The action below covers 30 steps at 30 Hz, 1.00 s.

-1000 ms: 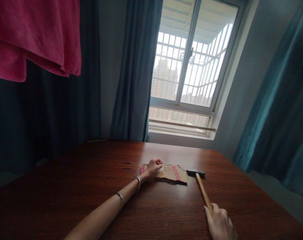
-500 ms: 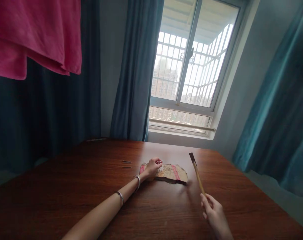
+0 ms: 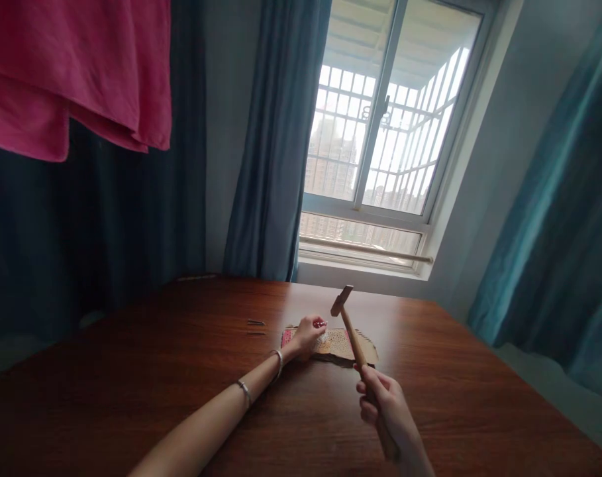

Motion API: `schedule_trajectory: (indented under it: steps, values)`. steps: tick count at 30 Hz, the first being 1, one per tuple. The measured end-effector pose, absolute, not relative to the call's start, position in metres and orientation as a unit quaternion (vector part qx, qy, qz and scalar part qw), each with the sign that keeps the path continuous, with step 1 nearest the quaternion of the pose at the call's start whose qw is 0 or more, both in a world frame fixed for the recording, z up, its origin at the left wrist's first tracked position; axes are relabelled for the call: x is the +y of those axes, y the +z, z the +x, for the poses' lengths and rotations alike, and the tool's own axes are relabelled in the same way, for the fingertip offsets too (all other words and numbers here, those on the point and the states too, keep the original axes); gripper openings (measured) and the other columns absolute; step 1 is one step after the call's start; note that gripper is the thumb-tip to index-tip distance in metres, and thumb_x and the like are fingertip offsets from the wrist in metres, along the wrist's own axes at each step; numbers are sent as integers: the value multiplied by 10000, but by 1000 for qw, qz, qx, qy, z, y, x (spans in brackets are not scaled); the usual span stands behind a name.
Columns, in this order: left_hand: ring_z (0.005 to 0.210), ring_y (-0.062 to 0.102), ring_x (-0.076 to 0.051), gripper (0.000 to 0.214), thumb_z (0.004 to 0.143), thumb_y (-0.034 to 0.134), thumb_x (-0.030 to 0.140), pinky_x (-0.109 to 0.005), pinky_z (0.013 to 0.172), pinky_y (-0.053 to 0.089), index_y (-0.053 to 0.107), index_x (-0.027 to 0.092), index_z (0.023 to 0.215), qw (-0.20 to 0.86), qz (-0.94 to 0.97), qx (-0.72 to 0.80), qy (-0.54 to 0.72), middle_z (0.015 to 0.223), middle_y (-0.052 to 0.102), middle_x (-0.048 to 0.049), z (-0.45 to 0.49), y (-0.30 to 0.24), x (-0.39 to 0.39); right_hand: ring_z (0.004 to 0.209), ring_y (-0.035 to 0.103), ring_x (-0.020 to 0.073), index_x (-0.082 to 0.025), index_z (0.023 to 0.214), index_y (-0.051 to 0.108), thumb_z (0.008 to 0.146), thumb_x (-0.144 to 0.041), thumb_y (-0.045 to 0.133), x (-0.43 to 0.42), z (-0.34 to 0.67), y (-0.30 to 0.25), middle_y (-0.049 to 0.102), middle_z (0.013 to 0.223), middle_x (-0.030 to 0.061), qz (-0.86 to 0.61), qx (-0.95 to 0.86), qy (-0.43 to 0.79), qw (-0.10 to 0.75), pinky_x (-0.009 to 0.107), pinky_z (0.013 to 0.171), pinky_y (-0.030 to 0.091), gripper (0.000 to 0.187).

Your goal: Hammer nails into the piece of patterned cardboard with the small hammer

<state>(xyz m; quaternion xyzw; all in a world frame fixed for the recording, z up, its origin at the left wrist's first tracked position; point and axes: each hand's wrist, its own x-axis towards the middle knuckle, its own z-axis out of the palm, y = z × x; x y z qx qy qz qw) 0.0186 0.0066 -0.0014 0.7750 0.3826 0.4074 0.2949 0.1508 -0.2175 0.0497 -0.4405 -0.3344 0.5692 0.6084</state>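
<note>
Two hands busy | hammer [image 3: 351, 331] is gripped by its wooden handle in the right hand [image 3: 386, 411], head held above the patterned board [image 3: 338, 344] | board is laid flat on the table [image 3: 181, 384] | left hand [image 3: 308, 331] is rested on it, fingertips pinched on something too small to tell

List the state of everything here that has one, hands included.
left hand: pinched shut on a nail, resting on the cardboard
right hand: closed around the hammer handle
hammer: held off the table, head up near the left hand
nail: at the fingertips, too small to tell more
cardboard: flat on the table
loose nails: lying on the table
window: looks shut
curtains: drawn aside
</note>
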Motion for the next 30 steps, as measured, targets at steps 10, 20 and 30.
schedule_trajectory:
  steps: [10, 20, 30]
  values:
    - [700, 586, -156, 203, 674, 542, 249, -222, 631, 422, 650, 113, 778, 293, 776, 383, 407, 733, 658, -49, 17, 1, 5, 310, 337, 4, -142, 794, 539, 621, -527, 668, -212, 144, 52, 486, 556, -55, -470, -353, 561, 583, 151, 312, 213, 442]
    - [688, 580, -154, 186, 668, 538, 239, -221, 618, 419, 645, 116, 758, 296, 774, 388, 404, 719, 649, -42, 17, 3, 2, 316, 333, 4, -151, 749, 535, 631, -539, 653, -215, 142, 51, 493, 562, -54, -483, -360, 550, 578, 152, 312, 214, 422]
    - [706, 592, -163, 194, 659, 544, 231, -226, 631, 425, 646, 109, 769, 310, 766, 397, 400, 737, 658, -53, 18, 5, 0, 311, 331, 8, -150, 720, 521, 622, -544, 652, -216, 140, 56, 484, 554, -56, -486, -371, 544, 575, 158, 316, 206, 427]
